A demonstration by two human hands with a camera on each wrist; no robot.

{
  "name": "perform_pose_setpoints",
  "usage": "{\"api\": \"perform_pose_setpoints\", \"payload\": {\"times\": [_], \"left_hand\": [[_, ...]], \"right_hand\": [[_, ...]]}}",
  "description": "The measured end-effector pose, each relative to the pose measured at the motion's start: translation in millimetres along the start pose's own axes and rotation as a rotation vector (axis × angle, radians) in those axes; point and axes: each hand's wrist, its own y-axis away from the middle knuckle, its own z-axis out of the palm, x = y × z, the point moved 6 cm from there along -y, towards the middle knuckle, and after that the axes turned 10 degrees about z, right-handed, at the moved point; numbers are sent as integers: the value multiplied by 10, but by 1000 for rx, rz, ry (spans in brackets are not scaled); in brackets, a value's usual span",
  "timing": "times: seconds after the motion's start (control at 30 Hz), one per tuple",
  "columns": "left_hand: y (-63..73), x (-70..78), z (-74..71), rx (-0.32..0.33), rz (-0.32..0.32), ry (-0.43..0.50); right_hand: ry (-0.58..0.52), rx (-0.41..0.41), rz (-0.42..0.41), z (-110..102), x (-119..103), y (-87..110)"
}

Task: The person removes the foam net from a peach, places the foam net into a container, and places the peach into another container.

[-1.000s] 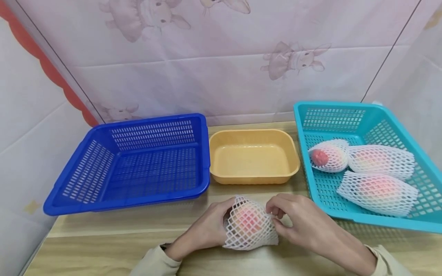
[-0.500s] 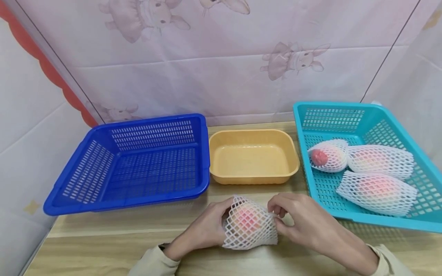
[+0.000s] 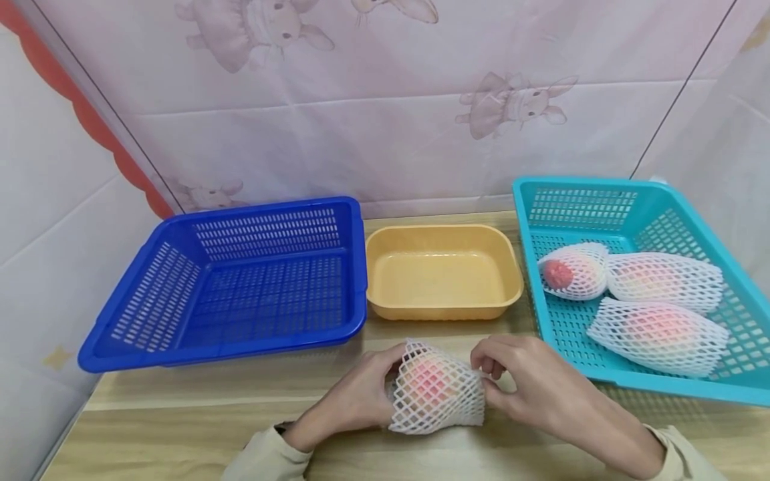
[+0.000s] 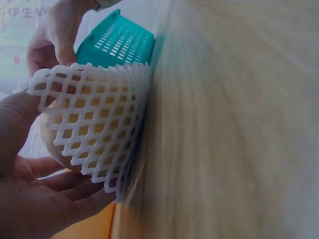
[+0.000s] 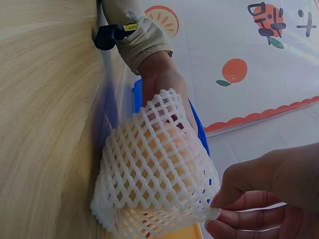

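A round pink-and-yellow fruit (image 3: 430, 383), like a peach, sits inside a white foam fruit net (image 3: 469, 409) near the front of the table. From its left side, my left hand (image 3: 359, 391) holds the netted fruit. The left wrist view shows that hand's thumb at the upper edge of the net (image 4: 92, 114) and its fingers (image 4: 82, 194) beneath. My right hand (image 3: 535, 381) pinches the net's right edge between thumb and fingertips. In the right wrist view, the pinched corner is drawn out from the fruit, and the net (image 5: 154, 159) hides much of it.
A blue basket (image 3: 271, 342) stands at the left, a yellow tray (image 3: 442, 312) at the middle back. In the turquoise basket (image 3: 541, 321) on the right lie several netted fruits (image 3: 662, 331), one with a red end showing. A patterned cloth wall (image 3: 385, 147) rises behind.
My right hand has shifted slightly to the right with the net's edge still pinched. The left hand and the fruit have barely moved.
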Motion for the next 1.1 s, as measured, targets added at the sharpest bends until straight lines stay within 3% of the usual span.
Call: {"api": "perform_pose_setpoints", "payload": {"times": [0.43, 0.97, 1.1], "left_hand": [[109, -8, -63, 3, -54, 4], [206, -11, -107, 2, -72, 19], [235, -2, -131, -1, -97, -20]], "right_hand": [[-4, -11, 16, -15, -23, 9], [-7, -19, 22, -21, -9, 25], [-2, -26, 39, -23, -9, 23]]}}
